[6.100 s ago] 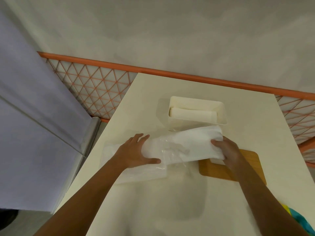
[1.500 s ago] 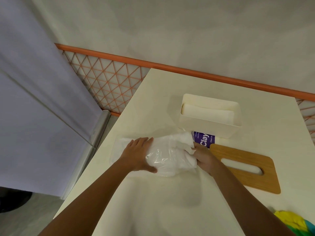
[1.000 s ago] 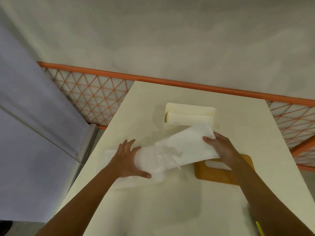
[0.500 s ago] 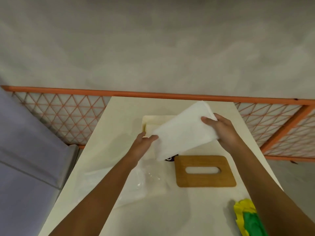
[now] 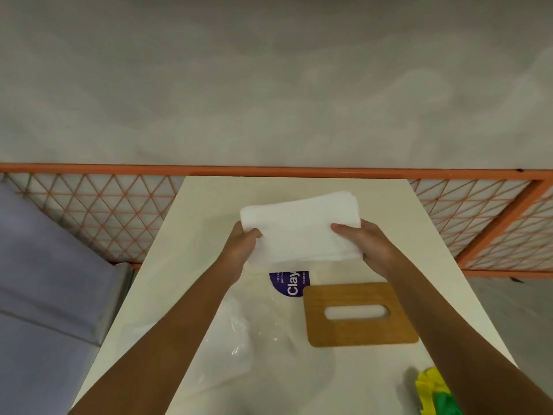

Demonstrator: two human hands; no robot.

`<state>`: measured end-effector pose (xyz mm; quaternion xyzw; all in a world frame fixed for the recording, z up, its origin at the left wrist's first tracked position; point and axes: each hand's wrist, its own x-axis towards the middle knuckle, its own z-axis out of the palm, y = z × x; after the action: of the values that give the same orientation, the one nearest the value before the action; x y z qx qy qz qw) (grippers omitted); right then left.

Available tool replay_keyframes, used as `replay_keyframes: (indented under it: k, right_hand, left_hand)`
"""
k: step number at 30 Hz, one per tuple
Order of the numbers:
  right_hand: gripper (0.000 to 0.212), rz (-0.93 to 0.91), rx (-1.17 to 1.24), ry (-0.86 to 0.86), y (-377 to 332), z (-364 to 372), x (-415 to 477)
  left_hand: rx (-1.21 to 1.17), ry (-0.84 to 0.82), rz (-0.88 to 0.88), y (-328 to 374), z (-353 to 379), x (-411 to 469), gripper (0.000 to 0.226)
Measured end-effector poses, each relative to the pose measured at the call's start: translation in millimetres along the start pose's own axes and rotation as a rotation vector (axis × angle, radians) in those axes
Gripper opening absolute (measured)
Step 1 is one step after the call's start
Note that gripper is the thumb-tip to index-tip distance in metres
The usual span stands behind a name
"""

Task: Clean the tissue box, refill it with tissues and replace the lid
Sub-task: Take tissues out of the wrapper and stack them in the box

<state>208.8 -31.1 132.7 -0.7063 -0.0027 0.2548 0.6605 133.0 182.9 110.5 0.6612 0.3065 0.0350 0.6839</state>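
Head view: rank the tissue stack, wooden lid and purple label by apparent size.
1. tissue stack and wooden lid: look about alike, stack held above the table, so unranked.
2. purple label: clearly smallest, partly covered.

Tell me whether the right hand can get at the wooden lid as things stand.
Not yet, probably: the right hand grips the tissue stack with the left hand. The wooden lid lies uncovered beside its forearm, so letting go should free the way.

Dim, soft, even light; wide-angle edge distortion.
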Motion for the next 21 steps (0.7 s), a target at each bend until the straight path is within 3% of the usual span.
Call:
replay_keyframes:
  k: [6, 12, 17, 21]
  right_hand:
    - [0.044, -0.029, -0.089, 0.090, -10.1, 7.5, 48.5]
    - [0.040, 0.079, -0.191, 0.114, 5.7, 11.5, 81.6]
    - [0.047, 0.162, -0.345, 0.067, 21.5, 15.9, 96.2]
    - [0.052, 0.156, -0.493, 0.154, 27.4, 18.9, 104.9]
  left_hand:
    - [0.165, 0.054, 0.164, 17.5, -2.3, 34.5, 0.045]
    - [0.418, 0.034, 0.073, 6.7, -8.7, 65.9, 0.044]
    - [0.604, 0.011, 0.069, -3.1, -6.6, 82.0, 0.061]
    - [0.889, 0.001, 0.090, -5.2, -6.5, 94.6, 0.045]
